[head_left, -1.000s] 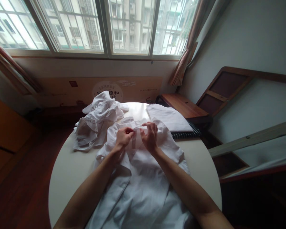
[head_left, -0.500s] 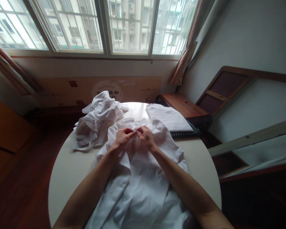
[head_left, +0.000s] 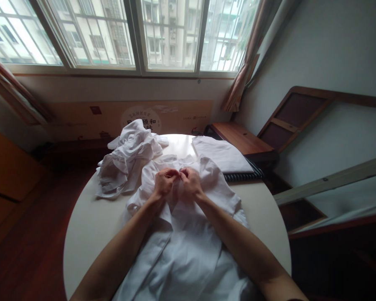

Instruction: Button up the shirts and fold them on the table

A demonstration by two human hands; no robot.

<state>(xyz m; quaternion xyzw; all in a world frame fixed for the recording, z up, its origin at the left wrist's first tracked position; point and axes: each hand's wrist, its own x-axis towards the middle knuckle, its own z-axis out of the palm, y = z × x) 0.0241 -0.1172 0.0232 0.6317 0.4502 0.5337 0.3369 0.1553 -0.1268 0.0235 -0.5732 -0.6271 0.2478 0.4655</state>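
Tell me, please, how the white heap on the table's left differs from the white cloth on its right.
The white heap is crumpled, while the white cloth lies flat. The white heap rises high; the white cloth stays low. The white heap has loose, uneven edges, whereas the white cloth's are mostly straight. Both rest toward the table's far side.

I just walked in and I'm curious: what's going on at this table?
A person's left hand and right hand pinch a white shirt near its far end, close together; the exact detail is too small to see. The shirt lies spread on a round table, with a heap of crumpled white cloth at the left and folded white cloth at the right.
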